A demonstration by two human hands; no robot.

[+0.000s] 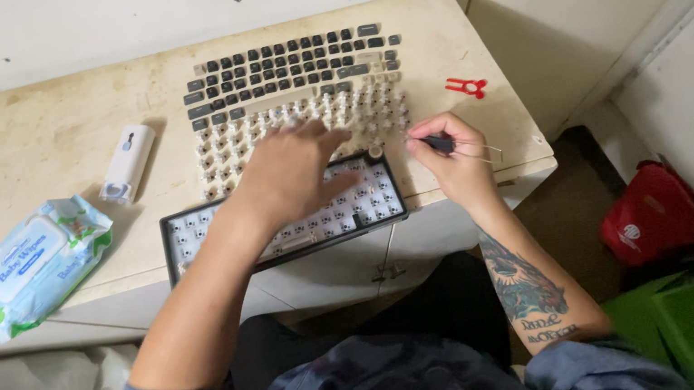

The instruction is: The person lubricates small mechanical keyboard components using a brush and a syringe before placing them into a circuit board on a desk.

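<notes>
We look down over our own lap, dark patterned sleeves at the bottom of the view, and both forearms reach forward onto a worn, stained cream table [11,153]. Nearest to us, at the table's front edge, lies a keyboard base [188,237] with a dark frame and a pale plate dotted with switch sockets, its keycaps off. Our left hand [294,175] rests over the middle of this base, palm down, fingers loosely spread and slightly blurred; we cannot tell whether it grips anything beneath it. Our right hand [451,156] sits just beside the base's right end, fingers pinched closed around a small wire puller tool [459,146] with a dark handle and thin wire prongs pointing right.

To the left, near the front edge, lies a soft pack of wet wipes [37,264], blue and green. Farther back is a small white cleaning gadget [127,162]. Behind our hands, pale loose switches [300,124] stand in rows, and beyond them dark and beige keycaps [291,66] are laid out in keyboard order. A small red clip tool [467,87] lies to the right. On the floor at right sits a red bag [657,213].
</notes>
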